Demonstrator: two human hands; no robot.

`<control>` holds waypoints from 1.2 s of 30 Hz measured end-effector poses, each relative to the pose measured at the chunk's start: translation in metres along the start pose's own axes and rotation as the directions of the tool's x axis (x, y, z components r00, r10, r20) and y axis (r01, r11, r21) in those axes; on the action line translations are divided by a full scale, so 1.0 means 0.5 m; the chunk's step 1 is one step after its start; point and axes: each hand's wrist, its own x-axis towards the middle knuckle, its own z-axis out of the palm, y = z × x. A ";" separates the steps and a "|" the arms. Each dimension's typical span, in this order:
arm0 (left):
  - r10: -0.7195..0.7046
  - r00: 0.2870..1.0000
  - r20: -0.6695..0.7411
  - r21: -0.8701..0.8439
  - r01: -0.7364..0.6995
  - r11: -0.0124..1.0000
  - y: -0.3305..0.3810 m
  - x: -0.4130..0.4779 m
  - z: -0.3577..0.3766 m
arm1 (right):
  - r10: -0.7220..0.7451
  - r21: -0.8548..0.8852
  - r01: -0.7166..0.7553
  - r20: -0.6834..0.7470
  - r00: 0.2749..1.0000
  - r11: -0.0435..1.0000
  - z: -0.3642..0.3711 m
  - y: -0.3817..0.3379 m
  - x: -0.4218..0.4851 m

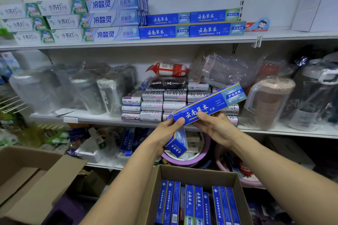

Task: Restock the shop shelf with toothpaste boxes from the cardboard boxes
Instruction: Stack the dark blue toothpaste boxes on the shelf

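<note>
My right hand (pixel 214 128) pinches a blue toothpaste box (pixel 217 101), tilted with its right end raised, in front of the middle shelf. My left hand (pixel 164 133) grips a second blue toothpaste box (pixel 177 144) pointing downward, and its thumb touches the left end of the tilted box. Below my arms an open cardboard box (pixel 192 171) holds several blue toothpaste boxes (pixel 197 204) standing on end. On the top shelf (pixel 128 44), blue toothpaste boxes (pixel 192 24) lie stacked two high on the right side.
White and pale-blue toothpaste boxes (pixel 76 20) fill the top shelf's left part. The middle shelf holds bagged cups and jugs (pixel 270 97) and rolls of bin bags (pixel 164 104). A second open cardboard box (pixel 27 179) sits at lower left. Pink basins (pixel 184 160) rest on the lower shelf.
</note>
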 end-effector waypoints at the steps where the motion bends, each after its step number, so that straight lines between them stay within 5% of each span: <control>1: 0.004 1.000 -0.001 -0.006 -0.004 1.000 -0.002 0.001 -0.002 | 0.010 -0.027 -0.010 -0.001 1.000 1.000 0.003 -0.007 0.000; 8: 0.016 1.000 -0.025 -0.032 -0.017 0.999 0.017 0.005 -0.034 | -0.144 -0.033 0.143 -0.396 0.907 0.989 -0.028 -0.107 0.017; 18: -0.044 0.999 -0.005 0.182 0.044 0.982 0.050 0.003 -0.051 | -0.152 -0.177 0.105 -0.283 0.947 0.979 -0.010 -0.124 0.003; 24: 0.025 0.998 -0.055 0.048 -0.023 0.999 0.056 0.001 -0.057 | -0.157 -0.351 0.028 -0.346 0.925 0.936 -0.001 -0.147 0.012; 28: 0.068 0.993 -0.094 0.018 -0.067 0.998 0.095 0.002 -0.071 | -0.153 -0.555 0.015 -0.203 0.967 0.832 -0.007 -0.202 0.015; 34: 0.168 0.976 -0.141 -0.009 -0.171 0.985 0.207 0.009 -0.084 | 0.053 -0.777 -0.041 -0.009 0.999 0.628 0.036 -0.313 0.033; 36: 0.208 0.964 -0.164 -0.017 -0.213 0.977 0.250 0.015 -0.086 | 0.069 -0.770 -0.021 0.030 0.997 0.637 0.054 -0.340 0.050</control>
